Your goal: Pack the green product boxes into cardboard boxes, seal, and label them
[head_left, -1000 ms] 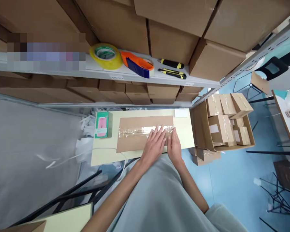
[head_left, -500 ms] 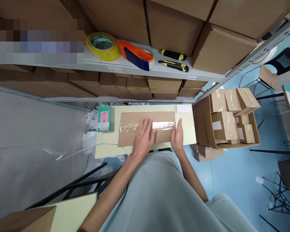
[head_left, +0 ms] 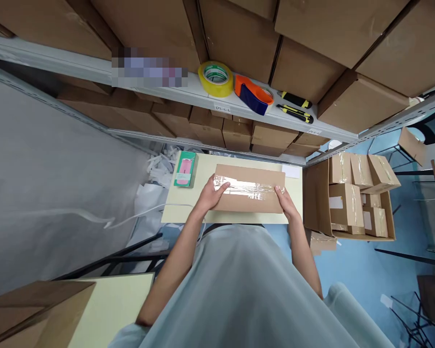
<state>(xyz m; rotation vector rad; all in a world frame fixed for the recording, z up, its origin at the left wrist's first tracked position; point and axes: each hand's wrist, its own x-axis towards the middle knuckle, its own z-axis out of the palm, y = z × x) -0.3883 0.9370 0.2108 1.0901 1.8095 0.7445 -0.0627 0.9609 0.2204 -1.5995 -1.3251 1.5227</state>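
A flat brown cardboard box [head_left: 248,202] with shiny clear tape along its middle is held over the pale yellow table [head_left: 181,212]. My left hand [head_left: 210,194] grips its left end, thumb on top over the tape. At the right end my right hand [head_left: 285,201] closes round the edge, its thumb also on top. The fingers beneath the box are hidden. Left of the box lies a green box with a pink picture [head_left: 184,169]. A white paper [head_left: 291,171] rests at the table's back right corner.
Above the table runs a grey shelf [head_left: 188,92] with a yellow tape roll [head_left: 216,89], an orange and blue tape dispenser [head_left: 253,95] and black-yellow utility knives [head_left: 295,112]. A large open carton [head_left: 316,200] holding several small taped boxes stands at right. A white cable [head_left: 148,211] hangs at left.
My left hand has moved from the tape on top to the box's left end and grips it. The box now appears lifted and slightly turned. My view has shifted left.
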